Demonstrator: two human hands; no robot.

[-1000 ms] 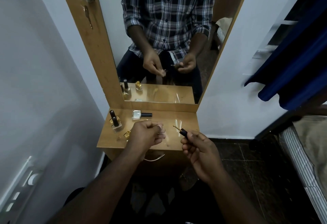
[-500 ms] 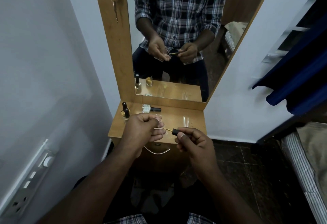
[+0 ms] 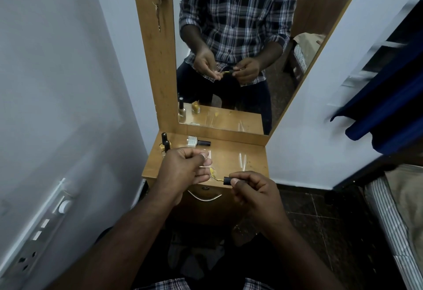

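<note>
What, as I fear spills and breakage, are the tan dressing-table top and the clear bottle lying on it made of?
The tan dressing-table top looks like wood-grain laminate, glossy: it reflects light streaks. The clear black-capped bottle lying on it seems glass, possibly hard plastic: see-through, square-edged walls.

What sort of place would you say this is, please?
Probably a bedroom corner: a small dressing table bears nail polish bottles, a tall wood-framed mirror stands above it, and a striped mattress shows at the right edge. The right hand pinches a polish brush.
</note>
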